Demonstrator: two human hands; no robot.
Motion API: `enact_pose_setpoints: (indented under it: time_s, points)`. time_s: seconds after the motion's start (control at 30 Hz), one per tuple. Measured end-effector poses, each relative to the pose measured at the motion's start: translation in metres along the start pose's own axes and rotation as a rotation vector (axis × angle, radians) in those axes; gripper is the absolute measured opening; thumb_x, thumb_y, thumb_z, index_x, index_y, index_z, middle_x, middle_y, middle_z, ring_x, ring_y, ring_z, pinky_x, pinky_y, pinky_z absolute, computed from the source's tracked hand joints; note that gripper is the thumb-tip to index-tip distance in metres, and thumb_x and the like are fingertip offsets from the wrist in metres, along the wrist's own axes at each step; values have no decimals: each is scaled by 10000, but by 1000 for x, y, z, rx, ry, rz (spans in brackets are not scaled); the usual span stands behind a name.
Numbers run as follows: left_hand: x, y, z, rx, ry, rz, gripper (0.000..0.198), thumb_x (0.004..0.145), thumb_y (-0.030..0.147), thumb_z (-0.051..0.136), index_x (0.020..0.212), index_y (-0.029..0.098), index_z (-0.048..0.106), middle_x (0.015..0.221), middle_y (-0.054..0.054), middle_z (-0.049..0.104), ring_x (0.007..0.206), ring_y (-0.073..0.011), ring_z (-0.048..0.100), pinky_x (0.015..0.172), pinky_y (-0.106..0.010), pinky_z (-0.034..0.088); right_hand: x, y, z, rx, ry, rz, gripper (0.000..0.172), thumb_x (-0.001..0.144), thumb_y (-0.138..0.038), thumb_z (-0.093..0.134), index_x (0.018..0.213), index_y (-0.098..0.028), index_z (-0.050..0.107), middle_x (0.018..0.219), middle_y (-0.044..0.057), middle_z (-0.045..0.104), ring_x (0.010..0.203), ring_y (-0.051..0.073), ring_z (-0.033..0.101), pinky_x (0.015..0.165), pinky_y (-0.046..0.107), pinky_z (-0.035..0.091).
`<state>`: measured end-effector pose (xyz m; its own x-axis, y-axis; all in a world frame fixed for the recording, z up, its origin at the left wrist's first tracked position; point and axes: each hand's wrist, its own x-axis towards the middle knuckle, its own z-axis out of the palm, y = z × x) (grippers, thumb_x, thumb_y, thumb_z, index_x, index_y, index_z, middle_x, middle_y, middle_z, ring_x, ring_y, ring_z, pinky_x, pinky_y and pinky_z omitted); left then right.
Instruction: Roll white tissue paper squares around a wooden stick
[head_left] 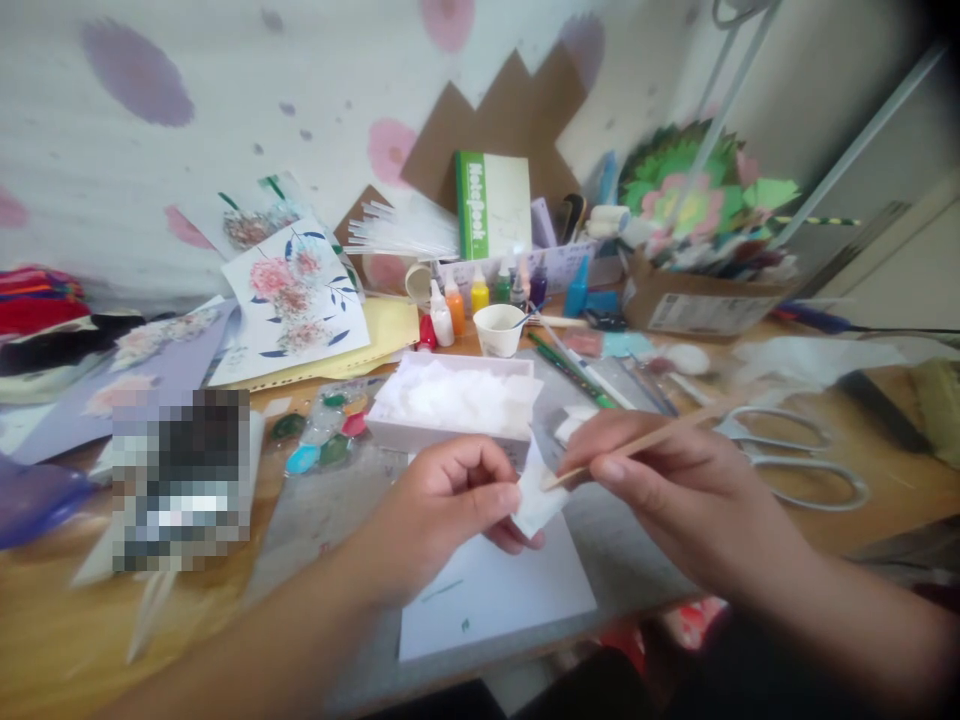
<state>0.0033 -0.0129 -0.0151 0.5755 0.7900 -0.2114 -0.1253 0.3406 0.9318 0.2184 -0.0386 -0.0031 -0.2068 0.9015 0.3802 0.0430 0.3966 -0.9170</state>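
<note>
1. Pinching a white scrap (pixel 537 503) between thumb and fingers, the left hand (pixel 450 500) sits just in front of the white box (pixel 442 432).
2. The white scrap hangs by the box's front right corner, above a paper sheet (pixel 495 595).
3. Right of the box, the right hand (pixel 675 490) grips a wooden stick (pixel 660 432), its tip at the scrap.
4. Scissors (pixel 795 462) lie farther right of the box.

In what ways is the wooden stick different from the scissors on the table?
The wooden stick is pinched in the right hand, its tip at the white piece in the left hand; the scissors lie untouched on the table. The stick is thin, straight and tan; the scissors are silvery with two looped handles. Both are on the person's right.
</note>
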Motion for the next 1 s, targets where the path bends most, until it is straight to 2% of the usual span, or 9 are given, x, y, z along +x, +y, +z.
enact_pose_setpoints:
  time_s: [0.1, 0.17, 0.3, 0.43, 0.6, 0.8, 1.0]
  points:
    - [-1, 0, 3, -65, -57, -7, 464, 684, 485, 845, 933, 159, 627, 824, -23, 721, 708, -177, 735, 632, -259, 556, 1, -3, 3, -47, 29, -54, 134, 900, -178, 682, 909, -275, 774, 822, -3, 746, 773, 130, 677, 692, 212, 542]
    - [-1, 0, 5, -56, -70, -10, 491, 646, 446, 880, 960, 165, 626, 827, -21, 727, 713, -155, 714, 658, -253, 549, 1, -5, 5, -84, 24, -79, 152, 891, -156, 685, 914, -276, 775, 812, -8, 748, 763, 125, 681, 698, 208, 547]
    - [-1, -2, 5, 88, 23, 41, 252, 767, 328, 797, 780, 155, 614, 635, 22, 666, 594, -92, 627, 612, -210, 487, -1, -6, 7, -71, -6, -69, 118, 911, -221, 681, 921, -283, 781, 833, 4, 759, 793, 144, 683, 669, 218, 539]
    - [-1, -1, 3, 129, 44, 75, 181, 780, 283, 758, 736, 158, 635, 616, 31, 626, 555, -89, 573, 572, -223, 461, -2, -5, 4, 37, 6, -19, 130, 932, -319, 663, 914, -292, 789, 863, 17, 759, 846, 172, 676, 719, 263, 540]
    - [-1, 2, 3, 154, 42, 71, 142, 749, 250, 774, 722, 157, 670, 603, 22, 617, 574, -97, 553, 572, -226, 435, -2, -10, 3, 63, 8, -10, 123, 919, -284, 682, 948, -296, 801, 869, 13, 756, 851, 167, 685, 757, 258, 556]
    - [-1, 0, 1, 81, 14, 75, 164, 751, 266, 796, 701, 158, 683, 612, 16, 640, 581, -92, 559, 569, -217, 421, 0, -16, 4, 18, -14, -48, 141, 927, -303, 670, 958, -296, 807, 826, 23, 754, 810, 171, 694, 693, 247, 567]
    - [0, 0, 2, 29, 4, 51, 184, 737, 277, 814, 699, 157, 680, 621, 16, 655, 578, -92, 572, 560, -213, 423, -1, -17, 5, -1, -20, -40, 138, 925, -320, 671, 945, -297, 805, 830, 19, 748, 812, 167, 697, 700, 243, 573]
